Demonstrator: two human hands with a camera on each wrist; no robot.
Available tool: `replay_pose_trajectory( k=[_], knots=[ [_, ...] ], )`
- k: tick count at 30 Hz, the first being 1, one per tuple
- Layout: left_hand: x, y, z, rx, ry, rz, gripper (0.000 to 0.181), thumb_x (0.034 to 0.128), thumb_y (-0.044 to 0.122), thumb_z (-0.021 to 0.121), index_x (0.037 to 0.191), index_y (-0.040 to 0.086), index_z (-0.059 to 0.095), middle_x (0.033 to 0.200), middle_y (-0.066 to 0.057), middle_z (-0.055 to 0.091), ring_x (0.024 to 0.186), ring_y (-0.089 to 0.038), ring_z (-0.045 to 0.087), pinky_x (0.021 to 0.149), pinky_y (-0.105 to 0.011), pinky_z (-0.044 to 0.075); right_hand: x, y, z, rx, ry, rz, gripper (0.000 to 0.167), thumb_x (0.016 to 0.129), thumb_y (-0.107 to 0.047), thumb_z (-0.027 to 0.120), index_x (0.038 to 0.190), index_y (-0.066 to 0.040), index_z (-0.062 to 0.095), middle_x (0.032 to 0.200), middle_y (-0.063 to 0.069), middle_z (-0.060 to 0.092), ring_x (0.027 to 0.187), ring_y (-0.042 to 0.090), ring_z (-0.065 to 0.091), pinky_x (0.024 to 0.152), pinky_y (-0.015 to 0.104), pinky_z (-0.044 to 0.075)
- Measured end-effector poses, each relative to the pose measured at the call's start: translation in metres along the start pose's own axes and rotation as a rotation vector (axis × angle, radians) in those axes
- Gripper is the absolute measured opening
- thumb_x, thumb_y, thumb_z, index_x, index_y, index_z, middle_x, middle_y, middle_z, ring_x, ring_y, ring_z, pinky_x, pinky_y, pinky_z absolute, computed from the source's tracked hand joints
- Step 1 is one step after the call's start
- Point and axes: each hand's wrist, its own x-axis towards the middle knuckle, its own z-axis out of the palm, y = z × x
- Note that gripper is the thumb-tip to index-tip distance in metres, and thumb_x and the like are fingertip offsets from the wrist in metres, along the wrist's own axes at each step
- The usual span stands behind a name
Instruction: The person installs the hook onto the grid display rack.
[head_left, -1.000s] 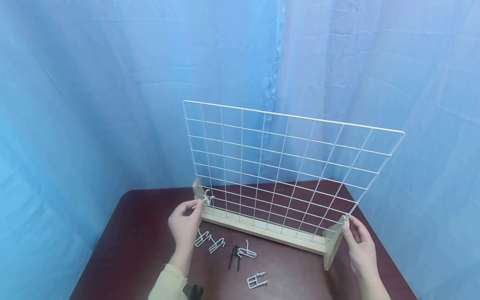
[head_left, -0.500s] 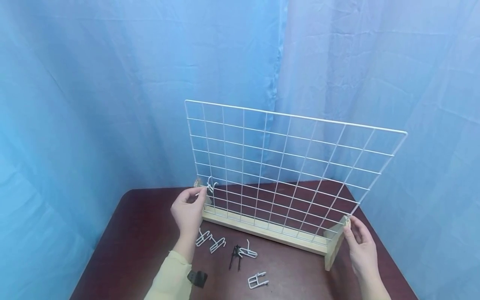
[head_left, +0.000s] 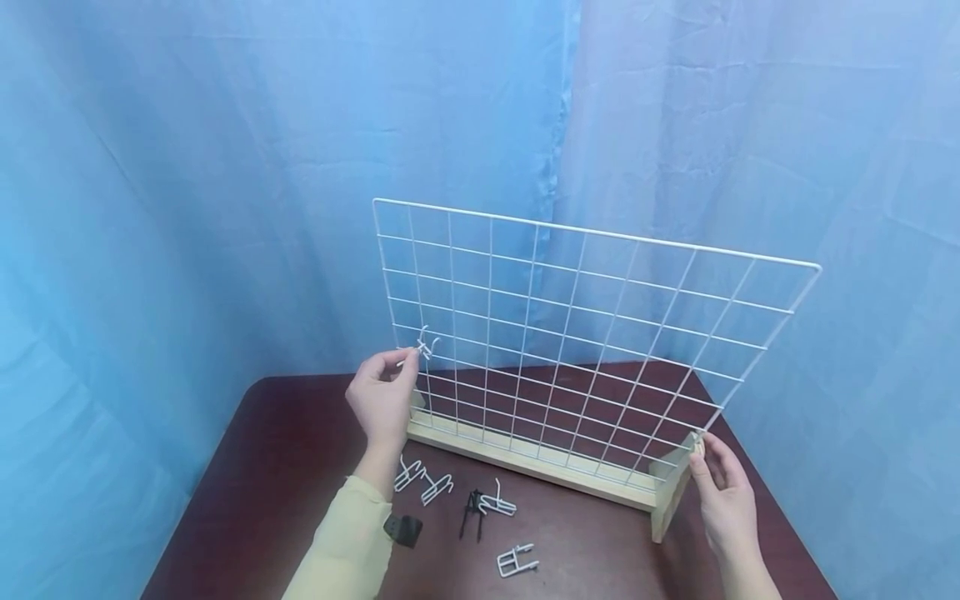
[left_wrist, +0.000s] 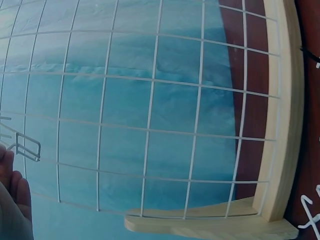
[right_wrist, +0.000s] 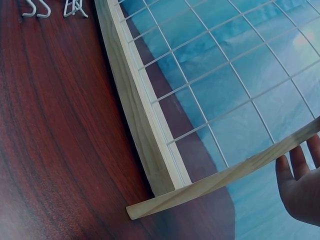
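Maroon tabletop before blue curtains, white hook in left grip, wooden upright in right grip

The left grip is higher than it was a second ago, having risen beside the left edge of the wire grid. The white hook it pinches rises too: first level with the left wooden end piece, it is now above it. Its prongs, earlier seen against wood and tabletop, now show against the blue curtain. The end piece's top, visible before, is now hidden behind the fingers. More of the pale sleeve has entered the head view, and the black wrist device sits higher.
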Motion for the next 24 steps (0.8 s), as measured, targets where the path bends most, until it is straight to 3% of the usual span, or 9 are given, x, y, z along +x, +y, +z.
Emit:
replay_pose_trajectory(
  k=[4,7,10,14,24],
  knots=[
    [0.004,0.004,0.004,0.005,0.022,0.024,0.008,0.0786,0.009,0.081,0.084,0.003,0.078,0.079,-0.010,0.072,0.064,-0.018,0.064,0.058,-0.014,0.046,-0.001,0.000,0.001,-0.001,0.005,-0.003,0.051,0.102,-0.017,0.055,0.149,-0.004,0.039,0.145,0.004,0.046,0.141,0.017,0.037,0.105,0.017,0.037],
    [0.008,0.006,0.007,0.011,0.042,0.032,0.007,0.0785,0.008,0.081,0.083,0.003,0.078,0.079,-0.010,0.073,0.067,-0.023,0.065,0.060,-0.014,0.047,-0.002,-0.001,0.002,0.027,0.011,-0.004,0.051,0.102,-0.016,0.055,0.149,-0.004,0.039,0.141,0.000,0.049,0.140,0.016,0.038,0.105,0.017,0.037],
    [0.010,0.007,0.010,0.023,0.056,0.039,0.008,0.0785,0.010,0.081,0.083,0.004,0.078,0.079,-0.009,0.073,0.068,-0.023,0.066,0.061,-0.014,0.046,-0.002,-0.001,0.002,0.047,0.017,-0.004,0.051,0.102,-0.015,0.056,0.149,-0.005,0.040,0.136,-0.005,0.050,0.140,0.015,0.038,0.105,0.017,0.037],
    [0.014,0.009,0.014,0.032,0.068,0.048,0.007,0.0784,0.010,0.080,0.083,0.005,0.079,0.077,-0.009,0.072,0.068,-0.022,0.065,0.062,-0.017,0.046,-0.001,0.001,0.002,0.045,0.022,-0.005,0.050,0.102,-0.015,0.056,0.149,-0.006,0.041,0.141,-0.001,0.049,0.140,0.015,0.038,0.104,0.017,0.037],
    [0.023,0.013,0.023,0.061,0.047,0.075,0.008,0.0792,0.012,0.079,0.084,0.005,0.079,0.078,-0.009,0.072,0.073,-0.025,0.065,0.067,-0.034,0.051,-0.002,0.001,0.003,0.053,0.024,0.000,0.050,0.102,-0.016,0.055,0.149,-0.005,0.040,0.145,0.004,0.047,0.141,0.016,0.037,0.103,0.015,0.037]
  ],
)
